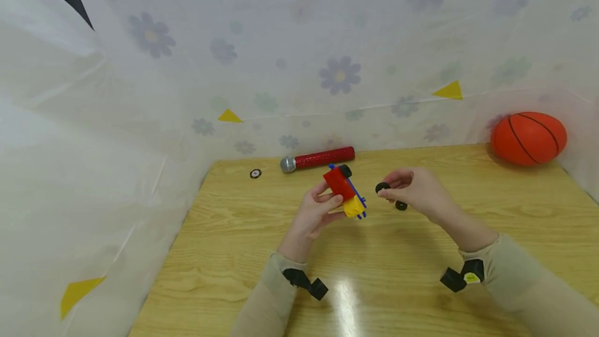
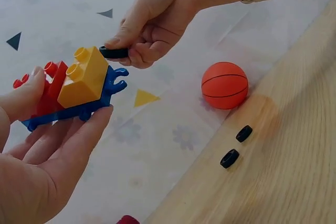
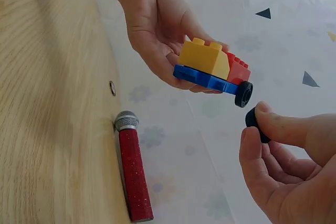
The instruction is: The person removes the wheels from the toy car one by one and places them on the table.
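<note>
Toy car (image 1: pixel 341 186) gripped by parted left fingers (image 2: pixel 84 137); right fingers (image 3: pixel 251 150) pinch wheel (image 3: pixel 251 119)

On the left, a beige sleeve (image 1: pixel 268 303) is narrowing to a cuff (image 1: pixel 287 262), and a blocky black wrist unit (image 1: pixel 300 280) is jutting out; on the right, a matching sleeve (image 1: pixel 524 285) is sporting another black unit (image 1: pixel 454 280), flashing a yellow-green sticker (image 1: pixel 471 277)!
</note>
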`<state>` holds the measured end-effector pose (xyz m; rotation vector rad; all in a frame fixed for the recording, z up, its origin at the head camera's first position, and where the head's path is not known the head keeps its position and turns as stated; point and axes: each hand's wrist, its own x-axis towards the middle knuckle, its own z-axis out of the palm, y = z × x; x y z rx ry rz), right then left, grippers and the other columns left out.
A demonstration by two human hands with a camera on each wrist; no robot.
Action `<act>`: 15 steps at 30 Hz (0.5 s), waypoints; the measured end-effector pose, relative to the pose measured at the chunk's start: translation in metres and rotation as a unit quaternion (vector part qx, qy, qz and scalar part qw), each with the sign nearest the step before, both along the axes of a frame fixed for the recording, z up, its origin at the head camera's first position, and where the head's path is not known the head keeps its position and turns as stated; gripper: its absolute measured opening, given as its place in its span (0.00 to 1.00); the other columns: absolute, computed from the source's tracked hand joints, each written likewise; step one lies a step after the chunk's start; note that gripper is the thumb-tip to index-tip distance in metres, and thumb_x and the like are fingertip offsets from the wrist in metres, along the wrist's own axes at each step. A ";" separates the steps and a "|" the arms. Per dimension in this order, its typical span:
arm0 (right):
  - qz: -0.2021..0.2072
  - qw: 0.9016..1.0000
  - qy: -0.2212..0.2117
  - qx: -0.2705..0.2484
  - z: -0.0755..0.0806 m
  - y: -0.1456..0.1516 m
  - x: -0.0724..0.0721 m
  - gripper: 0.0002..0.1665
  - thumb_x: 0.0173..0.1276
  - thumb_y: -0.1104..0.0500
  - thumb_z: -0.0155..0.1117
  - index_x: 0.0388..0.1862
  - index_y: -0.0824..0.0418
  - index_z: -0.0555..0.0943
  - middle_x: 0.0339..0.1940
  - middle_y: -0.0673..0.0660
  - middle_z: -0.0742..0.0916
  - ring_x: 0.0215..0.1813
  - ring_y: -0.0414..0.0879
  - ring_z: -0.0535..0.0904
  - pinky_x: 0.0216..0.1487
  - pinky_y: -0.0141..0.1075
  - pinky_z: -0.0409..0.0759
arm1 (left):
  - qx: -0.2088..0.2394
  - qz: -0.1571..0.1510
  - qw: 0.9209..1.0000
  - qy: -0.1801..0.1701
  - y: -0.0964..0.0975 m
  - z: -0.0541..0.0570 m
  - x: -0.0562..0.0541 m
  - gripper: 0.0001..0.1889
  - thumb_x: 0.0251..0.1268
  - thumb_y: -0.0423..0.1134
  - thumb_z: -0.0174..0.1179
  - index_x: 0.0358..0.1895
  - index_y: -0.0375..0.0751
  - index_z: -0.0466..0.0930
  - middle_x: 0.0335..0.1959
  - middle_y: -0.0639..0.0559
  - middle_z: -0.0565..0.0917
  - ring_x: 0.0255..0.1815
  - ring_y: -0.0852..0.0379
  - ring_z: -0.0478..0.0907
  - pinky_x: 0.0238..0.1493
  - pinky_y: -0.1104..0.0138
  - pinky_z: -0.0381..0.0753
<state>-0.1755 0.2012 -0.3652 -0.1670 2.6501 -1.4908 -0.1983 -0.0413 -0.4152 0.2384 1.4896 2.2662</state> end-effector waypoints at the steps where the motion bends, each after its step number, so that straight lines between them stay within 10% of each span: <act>1: 0.003 1.000 -0.004 -0.013 0.001 0.003 0.000 0.23 0.65 0.55 0.72 0.50 0.70 0.81 0.38 0.58 0.87 0.36 0.44 0.86 0.36 0.32 0.84 | 0.006 -0.006 1.000 0.001 -0.001 -0.001 -0.001 0.30 0.68 0.35 0.62 0.72 0.39 0.66 0.47 0.50 0.88 0.42 0.58 0.85 0.46 0.59 0.87; 7: 0.027 0.997 -0.023 -0.067 0.003 0.012 0.001 0.23 0.67 0.56 0.69 0.53 0.73 0.79 0.37 0.56 0.89 0.35 0.41 0.86 0.40 0.34 0.86 | 0.037 -0.050 0.998 0.018 -0.003 -0.002 -0.003 0.43 0.57 0.49 0.68 0.74 0.40 0.61 0.47 0.55 0.86 0.44 0.58 0.83 0.46 0.61 0.87; 15: 0.016 0.996 -0.030 -0.082 0.001 0.023 0.002 0.23 0.71 0.58 0.65 0.57 0.74 0.78 0.42 0.55 0.89 0.38 0.36 0.86 0.44 0.33 0.86 | 0.043 -0.064 0.997 0.013 -0.005 0.000 -0.002 0.31 0.75 0.44 0.55 0.77 0.46 0.57 0.65 0.43 0.74 0.52 0.54 0.79 0.57 0.50 0.82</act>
